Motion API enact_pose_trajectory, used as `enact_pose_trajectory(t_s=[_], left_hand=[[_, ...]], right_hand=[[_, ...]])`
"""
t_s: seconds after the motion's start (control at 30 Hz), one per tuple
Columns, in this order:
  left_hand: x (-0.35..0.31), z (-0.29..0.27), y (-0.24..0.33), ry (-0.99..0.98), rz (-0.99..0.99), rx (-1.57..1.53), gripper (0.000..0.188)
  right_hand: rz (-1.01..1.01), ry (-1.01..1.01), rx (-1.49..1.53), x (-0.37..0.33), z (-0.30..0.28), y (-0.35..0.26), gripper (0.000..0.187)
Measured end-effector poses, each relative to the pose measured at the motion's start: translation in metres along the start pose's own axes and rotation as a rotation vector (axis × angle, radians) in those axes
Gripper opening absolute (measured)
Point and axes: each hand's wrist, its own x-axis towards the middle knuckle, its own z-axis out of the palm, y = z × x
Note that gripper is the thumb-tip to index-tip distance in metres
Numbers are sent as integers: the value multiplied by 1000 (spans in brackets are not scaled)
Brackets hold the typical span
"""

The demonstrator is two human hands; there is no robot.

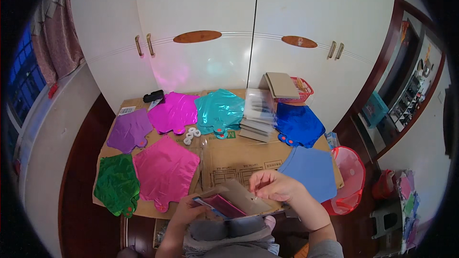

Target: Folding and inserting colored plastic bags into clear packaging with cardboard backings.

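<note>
Flat packet between both hands; foil balloons nearby

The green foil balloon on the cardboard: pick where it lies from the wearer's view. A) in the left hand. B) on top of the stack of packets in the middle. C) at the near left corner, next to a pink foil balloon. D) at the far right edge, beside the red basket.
C: the green foil balloon lies flat at the near left corner of the cardboard, beside the pink foil balloon.

Flat packet, magenta foil inside, tilted, held.
</note>
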Motion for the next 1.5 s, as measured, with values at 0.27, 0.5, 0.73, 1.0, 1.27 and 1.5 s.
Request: enact_pose_trajectory(t_s=[0.27,0.5,0.73,1.0,1.27,1.5], left_hand=[[-4,-5,14,7,-13,21,16],[-7,-30,14,-64,164,84,16],[-15,-23,24,-86,-9,-30,23],[-13,-20,16,-172,-78,-129,28],[-7,-25,-12,-152,-29,-186,24],[-4,7,9,132,63,-240,26]], right_hand=[[198,-81,-64,-4,9,12,23],[180,-148,-476,-14,25,10,19],[124,-45,-453,-13,11,16,12],[179,-197,150,-12,20,48,20],[-14,103,329,-3,35,49,34],[-253,457,-474,-5,-7,40,22]])
